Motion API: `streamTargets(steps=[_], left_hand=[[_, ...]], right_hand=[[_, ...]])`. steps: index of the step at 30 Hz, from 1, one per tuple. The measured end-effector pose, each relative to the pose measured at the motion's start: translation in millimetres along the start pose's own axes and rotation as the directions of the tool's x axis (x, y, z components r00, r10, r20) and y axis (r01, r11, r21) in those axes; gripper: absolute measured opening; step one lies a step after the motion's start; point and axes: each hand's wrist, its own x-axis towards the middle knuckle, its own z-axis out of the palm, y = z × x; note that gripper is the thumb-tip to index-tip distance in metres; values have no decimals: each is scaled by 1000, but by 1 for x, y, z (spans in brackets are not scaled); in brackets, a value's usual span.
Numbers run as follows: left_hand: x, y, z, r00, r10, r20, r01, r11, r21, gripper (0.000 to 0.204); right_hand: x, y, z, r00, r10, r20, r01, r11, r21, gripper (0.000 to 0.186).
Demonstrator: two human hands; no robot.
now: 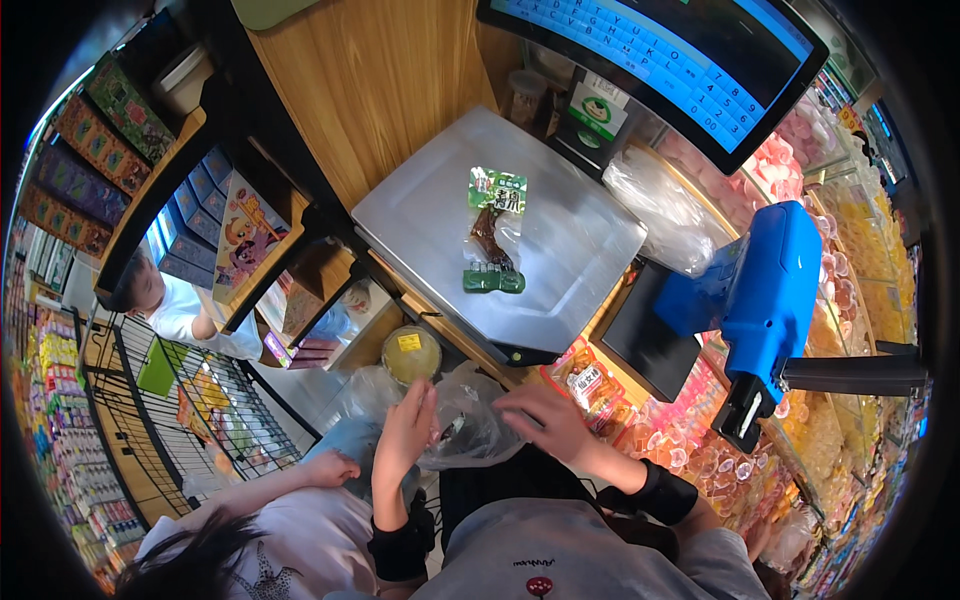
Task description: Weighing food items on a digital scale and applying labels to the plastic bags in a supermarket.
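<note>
1. Packed shop shelves (75,410) and a tan wood-grain panel (370,90) surround a broad, silvery metal weighing plate (420,205).
2. Near the plate's middle lies a flat, green-ended clear plastic packet with dark brown contents (491,235); no hand touches it.
3. Below the plate's near edge sags a crumpled, translucent plastic bag (478,395).
4. Below the plate, the bare left hand (408,428) stands left of the bag, fingers together; the bare right hand (548,422) reaches in from the right, fingers loosely spread. Neither visibly grips anything; contact with the bag is unclear.
5. The step in hand seems to be managing the bag while the packet rests on the plate; the next move probably calls for pinching its thin film.
6. Right of the plate stands a chunky blue plastic device (770,290).
</note>
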Motion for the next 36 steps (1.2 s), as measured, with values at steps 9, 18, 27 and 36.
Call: streamTargets(steps=[9,18,27,36], left_hand=[[0,-3,-15,896,-69,-439,-214,799,-562,17],[12,-16,-22,885,-173,-431,-180,727,-662,19],[12,12,-25,966,-166,-196,-1,761,-649,19],[14,-53,-44,954,90,-285,-71,995,75,24]], right_hand=[[-39,49,68,722,42,691,90,984,-154,23],[-27,50,61,860,78,505,-30,994,-103,30],[49,6,65,967,2,-257,-25,996,-90,22],[42,27,91,888,283,363,-391,879,271,29]])
